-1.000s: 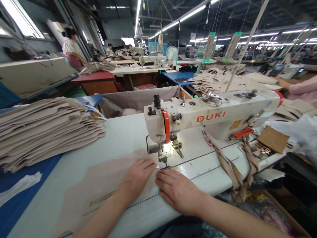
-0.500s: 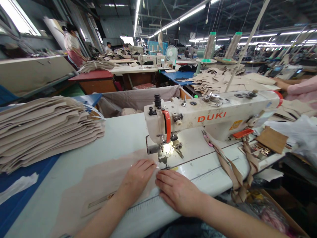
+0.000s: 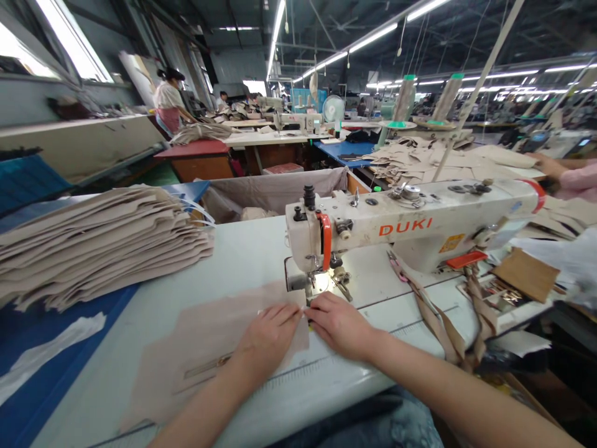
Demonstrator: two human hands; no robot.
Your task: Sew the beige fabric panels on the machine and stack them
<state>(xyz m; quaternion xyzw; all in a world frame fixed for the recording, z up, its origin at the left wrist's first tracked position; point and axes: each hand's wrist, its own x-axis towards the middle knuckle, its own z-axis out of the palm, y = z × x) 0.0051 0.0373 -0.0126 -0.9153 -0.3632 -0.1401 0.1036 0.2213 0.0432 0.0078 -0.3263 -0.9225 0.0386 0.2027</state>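
A beige fabric piece (image 3: 205, 348) lies flat on the white sewing table (image 3: 242, 261), its right edge at the needle of the white DUKI sewing machine (image 3: 410, 224). My left hand (image 3: 268, 339) rests flat on the fabric with fingers stretched toward the presser foot (image 3: 311, 286). My right hand (image 3: 340, 323) lies beside it, fingers extended and fingertips touching the fabric's edge just in front of the lit needle area. Both hands nearly meet at the edge.
A tall stack of beige cut pieces (image 3: 97, 242) fills the table's left. Beige straps (image 3: 438, 317) hang over the front right edge. A cloth-lined bin (image 3: 275, 190) stands behind the table. Another person's arm (image 3: 566, 174) shows at far right; a person (image 3: 168, 102) stands far back.
My right hand has moved forward and left up to the presser foot. My left hand stays on the fabric. The view has shifted slightly.
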